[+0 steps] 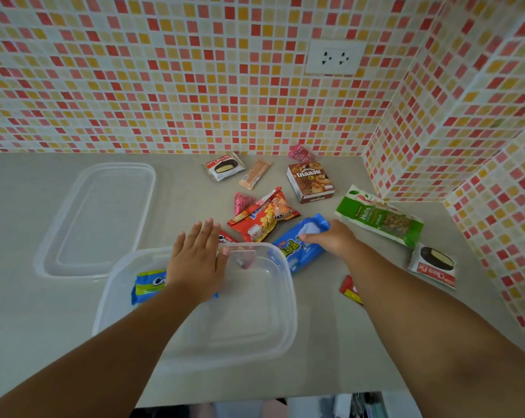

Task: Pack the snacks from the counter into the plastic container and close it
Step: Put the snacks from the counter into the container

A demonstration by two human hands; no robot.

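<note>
A clear plastic container (pixel 280 321) stands open on the grey counter in front of me. Inside it lies a blue-and-green snack pack (pixel 148 285), partly under my left hand (pixel 196 260), which hovers flat over the far rim with fingers spread and holds nothing. My right hand (pixel 330 239) is closed on a blue cookie pack (pixel 300 245) lying just right of the container. The clear lid (pixel 101 218) lies to the left. A red chip bag (pixel 262 218), a brown box (pixel 311 182), a green nuts bag (pixel 378 217) and two choco pie packs (pixel 225 165) (pixel 434 265) lie beyond.
A wafer pack (pixel 255 174), two pink packets (pixel 300 152) (pixel 242 202) and a red-yellow packet (pixel 350 289) by my right forearm also lie on the counter. Mosaic tile walls close in the back and right. A wall socket (pixel 335 57) sits above. The counter's front edge runs below my arms.
</note>
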